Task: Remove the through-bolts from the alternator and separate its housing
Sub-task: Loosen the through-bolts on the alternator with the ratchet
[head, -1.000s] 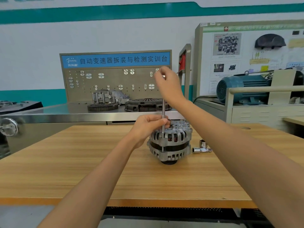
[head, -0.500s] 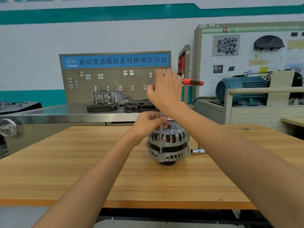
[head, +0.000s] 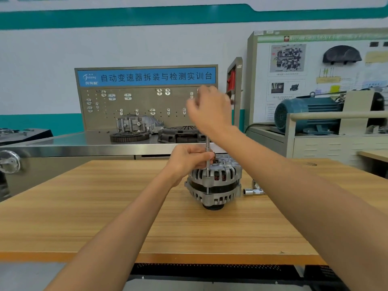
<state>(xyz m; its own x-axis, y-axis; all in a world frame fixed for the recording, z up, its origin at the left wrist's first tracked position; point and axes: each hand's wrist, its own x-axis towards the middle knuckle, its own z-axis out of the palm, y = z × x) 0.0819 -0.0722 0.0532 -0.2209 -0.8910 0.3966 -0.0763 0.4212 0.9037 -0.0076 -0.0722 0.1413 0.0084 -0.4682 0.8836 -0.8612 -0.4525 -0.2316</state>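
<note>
The alternator (head: 214,181) stands on the wooden counter (head: 105,206), near its middle, with the pulley end down. The left hand (head: 189,159) has its fingers curled around the thin extension bar (head: 207,156), which stands upright on the top of the housing. The right hand (head: 210,111) is above, at the top end of this bar; it is blurred, so I cannot tell its grip. Two sockets (head: 253,189) lie just beside the alternator.

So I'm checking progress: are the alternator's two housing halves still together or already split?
Together. The alternator stands pulley-down on the wooden table, both halves stacked around the dark core, a through-bolt spanning them.
</note>
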